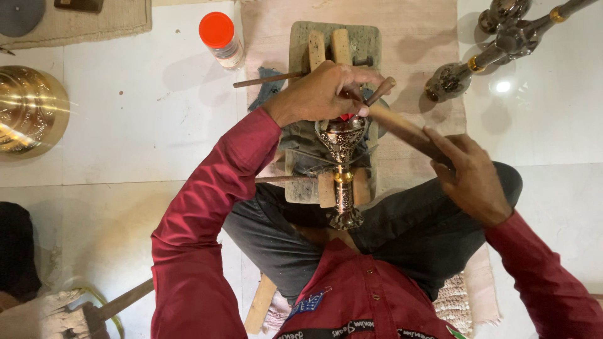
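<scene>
Hands: left (323, 94) steadies ornate engraved metal goblet (342, 164); right (474, 179) grips wooden mallet (402, 129).

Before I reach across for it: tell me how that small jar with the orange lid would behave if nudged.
The jar stands upright, looks narrow and tall, so it would probably tip. Its body looks round, so once down it would likely roll on the glossy white floor. It is small and seems clear, probably light.

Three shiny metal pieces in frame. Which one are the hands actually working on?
The engraved goblet-shaped piece lying on the wooden block at centre. The left hand rests on its bowl and the right hand holds a wooden mallet over it. The brass bowl and the long-stemmed piece lie untouched.
</scene>
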